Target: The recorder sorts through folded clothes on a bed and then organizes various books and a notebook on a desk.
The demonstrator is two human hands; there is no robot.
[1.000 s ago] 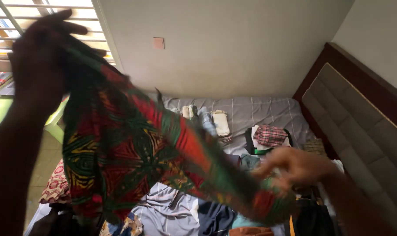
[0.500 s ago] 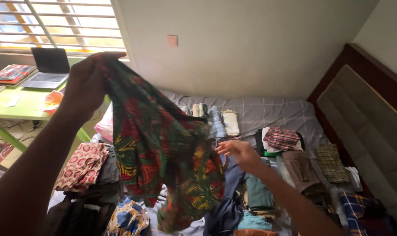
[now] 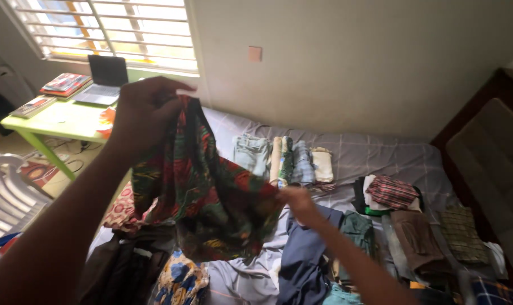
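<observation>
Patterned cloth [image 3: 205,192], red and green, held above the bed [image 3: 375,149]: left hand [image 3: 146,110] clamped on its top, right hand [image 3: 296,202] apparently pinching its right edge, folded clothes [image 3: 284,158] far behind.

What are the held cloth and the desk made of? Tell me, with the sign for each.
Cloth: seems thin printed cotton, matte; it drapes in soft folds between both hands. Desk: smooth green top, likely painted wood or laminate; it shows an even sheen.
</observation>
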